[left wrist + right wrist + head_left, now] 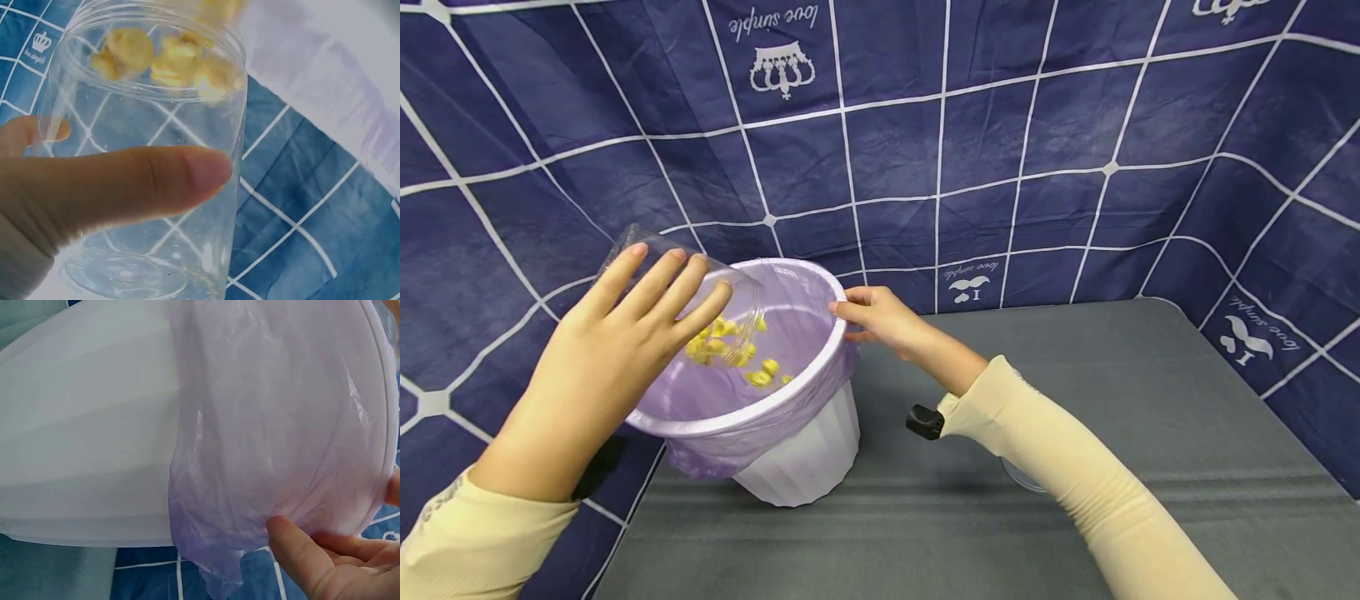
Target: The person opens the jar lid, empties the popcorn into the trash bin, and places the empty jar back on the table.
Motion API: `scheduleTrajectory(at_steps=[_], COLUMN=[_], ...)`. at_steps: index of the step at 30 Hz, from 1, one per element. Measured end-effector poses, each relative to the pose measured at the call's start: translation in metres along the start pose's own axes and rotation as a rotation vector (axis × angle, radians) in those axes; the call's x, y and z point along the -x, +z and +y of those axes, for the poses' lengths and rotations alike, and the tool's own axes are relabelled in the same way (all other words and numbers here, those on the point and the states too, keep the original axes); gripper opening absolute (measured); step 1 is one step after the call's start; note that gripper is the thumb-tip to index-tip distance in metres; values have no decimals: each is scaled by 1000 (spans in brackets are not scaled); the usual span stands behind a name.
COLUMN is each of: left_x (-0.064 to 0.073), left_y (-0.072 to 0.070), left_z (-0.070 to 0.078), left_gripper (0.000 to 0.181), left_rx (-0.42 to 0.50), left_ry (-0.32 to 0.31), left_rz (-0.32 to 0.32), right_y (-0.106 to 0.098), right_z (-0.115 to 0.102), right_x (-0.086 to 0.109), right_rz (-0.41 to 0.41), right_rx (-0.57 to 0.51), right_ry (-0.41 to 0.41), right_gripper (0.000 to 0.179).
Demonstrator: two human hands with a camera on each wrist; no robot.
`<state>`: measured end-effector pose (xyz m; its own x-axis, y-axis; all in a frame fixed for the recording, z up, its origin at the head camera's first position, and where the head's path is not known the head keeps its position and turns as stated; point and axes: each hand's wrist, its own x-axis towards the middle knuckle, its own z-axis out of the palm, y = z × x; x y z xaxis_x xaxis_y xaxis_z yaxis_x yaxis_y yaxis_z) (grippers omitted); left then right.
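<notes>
My left hand [613,350] grips a clear plastic jar [144,122], tipped with its mouth over a white bin [805,462]. Yellow popcorn [718,340] lies at the jar's mouth, and several pieces show loose beyond it, within the bin's opening. In the left wrist view the thumb [156,178] lies across the jar's side, and the jar's bottom part holds only small crumbs. A thin purple bag [722,454] lines the bin and folds over its rim. My right hand [880,321] pinches the bin's rim with the bag at the right side.
The bin stands on a grey tabletop [925,517], close to a dark blue cloth [895,158] with white grid lines hanging behind. A clear round edge [1022,479] peeks out from under the right sleeve [1067,475]. A black wrist camera [925,422] sticks out from that sleeve.
</notes>
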<state>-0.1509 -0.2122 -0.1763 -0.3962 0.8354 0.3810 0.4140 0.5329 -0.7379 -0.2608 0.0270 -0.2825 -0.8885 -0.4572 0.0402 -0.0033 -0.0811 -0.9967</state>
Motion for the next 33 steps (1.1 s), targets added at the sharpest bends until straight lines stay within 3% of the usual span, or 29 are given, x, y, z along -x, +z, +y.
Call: scheduleTrajectory(at_steps=[14,22,25,29,33], left_x=[0,-2,-3,-6,-2], left_y=[-11,-11,-11,-7,-5], left_z=[-3,-1,0,2,4], left_gripper=[49,49,45,37,43], left_rx=[-21,-1,6,-26,4], left_ry=[62,33,-11,-134,-297], left_rz=[-7,33,117,277,325], right_y=[1,2,1,1,1], right_z=[0,-2,-1,-2,-2], right_x=[1,2,1,2,2], right_rz=[-3,4,5,7,6], right_rx=[-17,-21,-19,-16,-18], right_ry=[8,12,9,6,7], right_gripper=[36,37,37,37,37])
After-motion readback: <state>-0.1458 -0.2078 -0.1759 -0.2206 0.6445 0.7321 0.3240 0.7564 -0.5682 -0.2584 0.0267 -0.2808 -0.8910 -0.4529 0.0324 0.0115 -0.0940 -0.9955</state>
